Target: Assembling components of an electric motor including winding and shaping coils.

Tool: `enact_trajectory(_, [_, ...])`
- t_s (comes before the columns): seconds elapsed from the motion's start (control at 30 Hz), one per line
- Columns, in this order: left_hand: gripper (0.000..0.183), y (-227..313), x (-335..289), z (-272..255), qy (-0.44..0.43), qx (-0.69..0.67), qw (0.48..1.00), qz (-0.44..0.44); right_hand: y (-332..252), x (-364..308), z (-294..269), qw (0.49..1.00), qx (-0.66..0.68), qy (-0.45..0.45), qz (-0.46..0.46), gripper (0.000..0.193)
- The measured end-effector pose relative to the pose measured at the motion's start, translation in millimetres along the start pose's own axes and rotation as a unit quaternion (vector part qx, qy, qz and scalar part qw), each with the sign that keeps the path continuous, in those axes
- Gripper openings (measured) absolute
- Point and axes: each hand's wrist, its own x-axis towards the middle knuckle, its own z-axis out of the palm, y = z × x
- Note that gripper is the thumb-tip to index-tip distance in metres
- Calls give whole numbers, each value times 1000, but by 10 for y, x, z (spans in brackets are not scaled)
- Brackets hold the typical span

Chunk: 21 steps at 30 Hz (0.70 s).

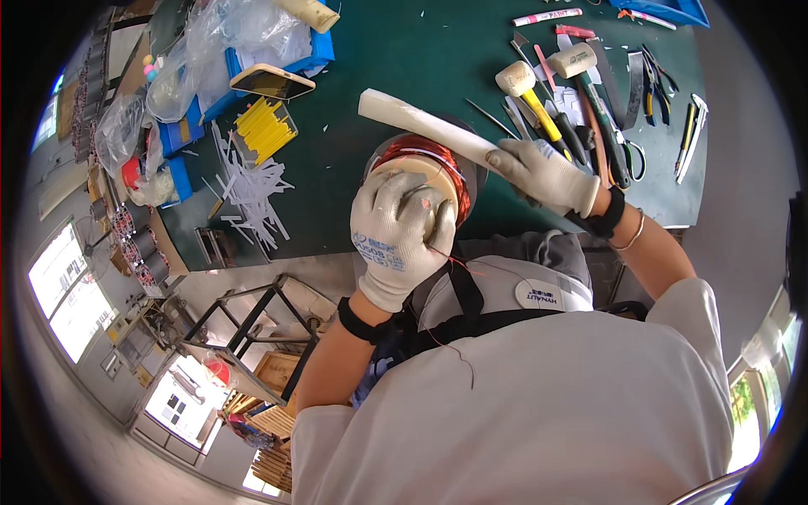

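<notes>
A round motor part wound with copper wire (454, 166), with a cream-coloured face, stands at the near edge of the bench. My left hand (396, 231), in a white knit glove, curls over it with the fingers bent into its near side. Thin red wires trail from beside that hand down over my shirt. My right hand (543, 175), gloved alike, is closed round one end of a long white bar (421, 122). The bar slants up to the left, across the far side of the windings; whether it touches them I cannot tell.
Two mallets (515, 78), pliers (656, 88), scissors (635, 160) and a cutter knife (690, 139) lie on the green bench at right. White strips (252, 189), yellow strips (265, 130), a phone (272, 82) and blue bins (320, 49) are at left.
</notes>
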Motion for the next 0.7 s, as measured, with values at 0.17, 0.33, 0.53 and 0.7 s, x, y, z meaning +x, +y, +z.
enact_trajectory(0.17, [14,-31,92,-14,-24,-37,997,56,58,-9,-29,991,108,81,-18,47])
enact_trajectory(0.33, [12,-156,145,-97,-79,-86,987,112,-35,266,-201,998,31,53,-23,47])
enact_trajectory(0.53, [11,-242,155,-109,-91,-101,978,159,-335,1047,-267,964,-105,243,-17,76])
enact_trajectory(0.7, [13,-208,214,-87,-91,-113,973,178,-186,1476,-214,931,-73,342,-104,78])
